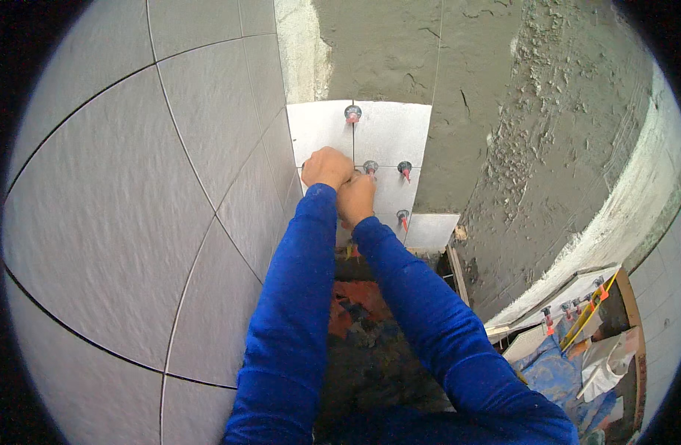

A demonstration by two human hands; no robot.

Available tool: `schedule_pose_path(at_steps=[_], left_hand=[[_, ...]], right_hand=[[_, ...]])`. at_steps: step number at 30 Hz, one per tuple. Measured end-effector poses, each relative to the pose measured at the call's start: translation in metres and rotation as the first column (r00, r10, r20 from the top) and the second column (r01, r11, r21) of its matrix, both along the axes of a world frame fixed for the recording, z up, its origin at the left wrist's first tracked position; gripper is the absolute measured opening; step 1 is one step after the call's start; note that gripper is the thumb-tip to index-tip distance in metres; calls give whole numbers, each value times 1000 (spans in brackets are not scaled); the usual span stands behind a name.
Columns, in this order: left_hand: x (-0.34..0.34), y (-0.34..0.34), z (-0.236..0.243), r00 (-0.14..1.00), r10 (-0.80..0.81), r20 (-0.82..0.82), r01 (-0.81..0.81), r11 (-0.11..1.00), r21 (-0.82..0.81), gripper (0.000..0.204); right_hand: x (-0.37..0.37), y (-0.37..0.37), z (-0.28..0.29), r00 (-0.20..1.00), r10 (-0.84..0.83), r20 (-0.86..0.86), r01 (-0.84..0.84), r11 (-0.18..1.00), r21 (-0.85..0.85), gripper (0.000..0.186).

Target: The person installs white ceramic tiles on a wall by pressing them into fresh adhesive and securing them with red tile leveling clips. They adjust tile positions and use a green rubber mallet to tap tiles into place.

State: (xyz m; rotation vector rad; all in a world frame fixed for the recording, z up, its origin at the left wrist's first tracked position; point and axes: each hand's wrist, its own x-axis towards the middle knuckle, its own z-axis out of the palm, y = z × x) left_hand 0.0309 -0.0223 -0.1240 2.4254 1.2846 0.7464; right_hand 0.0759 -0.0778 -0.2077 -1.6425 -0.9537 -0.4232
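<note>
My left hand (326, 167) is closed in front of the small white wall tiles (389, 130). Just right of it and a little lower, my right hand (357, 199) is closed too, the two touching or nearly so. Whatever the fingers hold is hidden behind them. A grey tile leveling spacer (370, 167) stands at a tile joint beside my right hand. More spacers with dark round caps and red tips sit on other joints: a top spacer (353, 114), a right spacer (404, 170) and a lower spacer (403, 218).
Large grey tiles (118, 215) cover the left wall. Wet grey mortar (459, 141) spreads over the wall above and right of the white tiles. At lower right lie a blue plastic sheet (548, 371), a white bag (607, 365) and several loose spacers (567, 308).
</note>
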Motion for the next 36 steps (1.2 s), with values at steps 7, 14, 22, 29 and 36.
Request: schedule_pose_path(at_steps=[7,14,22,29,36], left_hand=[[-6,-24,8,997,-44,-60,58,966,253,29],[-10,18,-25,968,-241,-72,251,946,207,35],[-11,20,-59,510,324,797,757,270,-595,19],[-6,31,-69,458,371,808,820,175,-546,18],[-45,-2,-65,523,162,837,740,401,-540,23]], right_hand=[[-14,-7,-6,957,197,-211,-144,959,245,24],[-15,-1,-4,955,99,-278,-71,991,110,27],[-10,6,-11,934,140,-330,-101,986,133,35],[-6,4,-7,798,287,-531,-222,958,185,32],[-27,-44,-4,785,391,-481,-379,917,125,32]])
